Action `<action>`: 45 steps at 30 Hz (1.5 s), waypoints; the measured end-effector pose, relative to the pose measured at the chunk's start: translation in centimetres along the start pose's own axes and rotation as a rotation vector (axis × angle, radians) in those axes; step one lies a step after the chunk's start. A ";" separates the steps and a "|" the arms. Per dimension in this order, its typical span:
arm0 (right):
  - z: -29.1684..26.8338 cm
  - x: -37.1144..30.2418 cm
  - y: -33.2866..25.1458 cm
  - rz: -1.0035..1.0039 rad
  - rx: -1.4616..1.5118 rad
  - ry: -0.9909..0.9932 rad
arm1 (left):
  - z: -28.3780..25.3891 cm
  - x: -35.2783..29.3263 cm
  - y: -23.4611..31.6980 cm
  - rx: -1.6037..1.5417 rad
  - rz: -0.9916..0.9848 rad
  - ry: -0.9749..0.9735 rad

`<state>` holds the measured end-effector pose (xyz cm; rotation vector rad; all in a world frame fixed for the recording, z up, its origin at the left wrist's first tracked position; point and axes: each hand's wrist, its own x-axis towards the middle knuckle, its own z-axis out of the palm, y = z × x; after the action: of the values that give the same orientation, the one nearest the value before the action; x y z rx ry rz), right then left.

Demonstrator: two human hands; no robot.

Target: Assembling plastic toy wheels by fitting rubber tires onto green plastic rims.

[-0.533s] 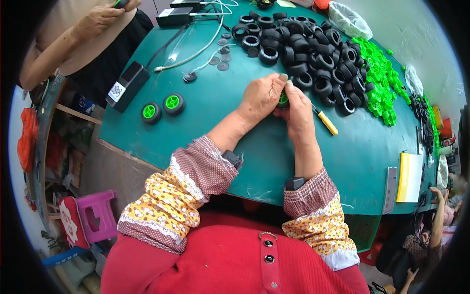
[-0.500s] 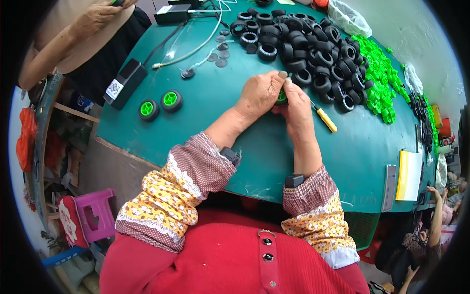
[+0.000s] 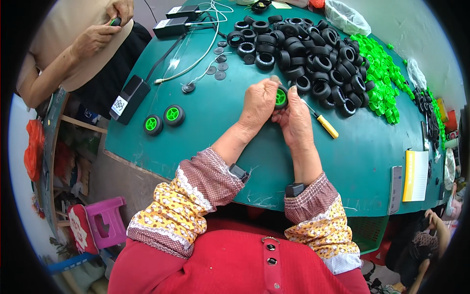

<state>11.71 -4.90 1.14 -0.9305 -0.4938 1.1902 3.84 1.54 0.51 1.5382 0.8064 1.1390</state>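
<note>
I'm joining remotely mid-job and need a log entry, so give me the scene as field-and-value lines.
Left hand: holds a green-hubbed black wheel from its left
Right hand: holds the same wheel from its right
Set down: two similar wheels, left of the hands, on the green table
Tool: yellow-handled tool, right of the right hand
Stock: black tyres, heaped beyond the hands; green parts, right of the tyres

Yellow floral oversleeves point(image 3: 171, 209), red top point(image 3: 230, 259)
</note>
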 end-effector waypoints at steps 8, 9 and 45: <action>-1.5 0.1 -0.3 -0.149 -0.304 0.055 | -2.1 0.0 0.3 -0.142 -0.242 -0.217; -1.5 0.2 -0.5 -0.142 -0.266 0.067 | -2.7 0.0 1.1 -0.121 -0.266 -0.358; -0.7 -0.5 -0.6 0.041 -0.149 -0.106 | -2.4 -1.5 2.3 -0.072 -0.313 -0.608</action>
<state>12.45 -5.66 1.29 -1.0120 -0.6584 1.2572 0.99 0.34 2.44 1.5143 0.5512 0.4246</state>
